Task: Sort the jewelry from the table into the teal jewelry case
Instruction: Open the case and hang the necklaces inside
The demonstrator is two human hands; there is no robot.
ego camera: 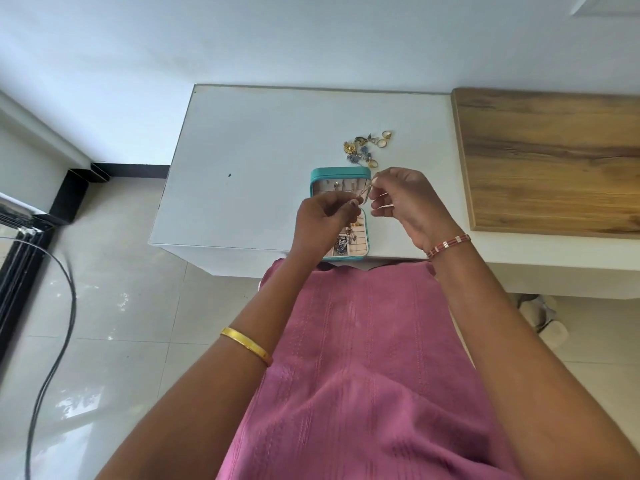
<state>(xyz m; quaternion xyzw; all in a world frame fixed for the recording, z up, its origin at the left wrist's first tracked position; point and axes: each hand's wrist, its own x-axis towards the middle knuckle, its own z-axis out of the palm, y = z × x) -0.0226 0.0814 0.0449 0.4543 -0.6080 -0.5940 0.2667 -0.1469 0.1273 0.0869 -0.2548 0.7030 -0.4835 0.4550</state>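
Nearest to me: pink garment [363, 375], both forearms reaching out, gold bangle [246, 345] on the left, red-and-white beaded band [448, 244] on the right wrist.

Next out, the hands, held together above the open teal jewelry case [341, 173]. Left hand [323, 216] has its fingers curled in, pinching one end of a small thin piece [364, 192], metallic, too small to name; could be an earring or a clasp. Right hand [403, 199] pinches the other end with thumb and forefinger, other fingers loosely bent. The piece is in the air over the lid half, not touching the case as far as I can tell.

The case sits at the near edge of the white table [249, 150], lid flat open away from me. A few bits hang in the lid panel, and the near tray holds some blue and gold items, partly hidden by the left hand.

Farther back, the loose jewelry pile [367, 147]: gold rings, a gold flower piece, blue bits, just beyond the case. Wooden panel [554, 157] off right.

My read: mid-task, fiddling with one piece before it goes in. Next I'd need a fine, steady placement into a slot or hook, then back to the pile.
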